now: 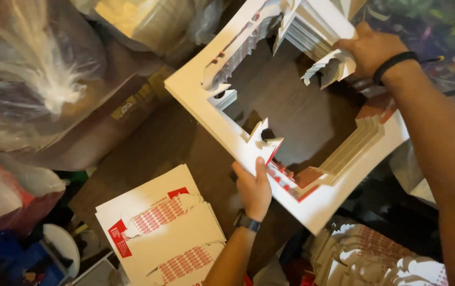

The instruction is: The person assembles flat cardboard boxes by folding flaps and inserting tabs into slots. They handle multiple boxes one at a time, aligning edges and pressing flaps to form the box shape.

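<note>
Two stacks of flat white-and-red die-cut card [158,233] lie nearest. Above the brown surface, the left hand [254,190] pinches the thick white cardboard frame stack [317,204], and the right hand [370,47] grips its jagged far edge.

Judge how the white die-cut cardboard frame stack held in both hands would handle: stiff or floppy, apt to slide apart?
The frame stack probably sags: its centre is cut out, leaving narrow borders. Its sheets look loose, edges fanned at the right corner, so they may slip apart. The left hand and right hand grip opposite sides, suggesting it needs two-point support.
</note>
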